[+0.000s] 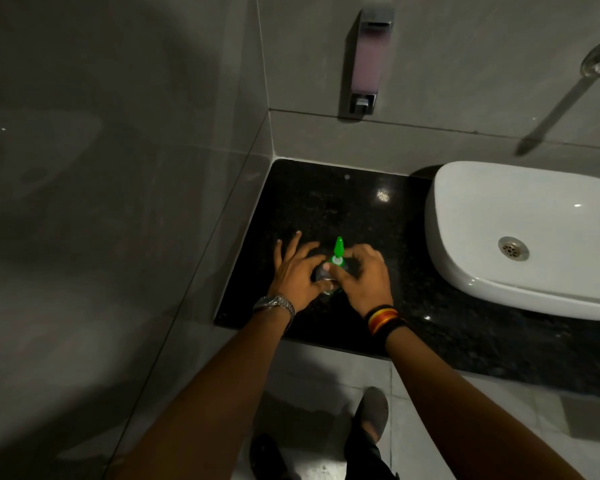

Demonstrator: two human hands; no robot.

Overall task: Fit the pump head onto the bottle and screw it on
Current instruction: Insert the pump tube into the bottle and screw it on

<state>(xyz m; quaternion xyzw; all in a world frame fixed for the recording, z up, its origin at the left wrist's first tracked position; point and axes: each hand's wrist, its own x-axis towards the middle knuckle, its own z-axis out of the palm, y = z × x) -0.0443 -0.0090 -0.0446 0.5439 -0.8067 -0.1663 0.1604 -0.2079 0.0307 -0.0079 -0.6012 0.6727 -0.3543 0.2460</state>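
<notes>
Black counter [326, 202] near its front edge: both hands, left hand [293, 275] and right hand [362, 277], gripping bottle [326, 277] and green pump head [338, 251].

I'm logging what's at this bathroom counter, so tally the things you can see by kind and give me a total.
Pump head, green: 1
Bottle, mostly hidden by the hands: 1
Wash basin, white: 1
Wall soap dispenser: 1
Wristwatch: 1
Wristbands, a stack on the right wrist: 1
Total: 6

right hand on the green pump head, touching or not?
Touching. In the head view, the right hand has its fingers wrapped at the base of the green pump head, no gap visible.
</notes>
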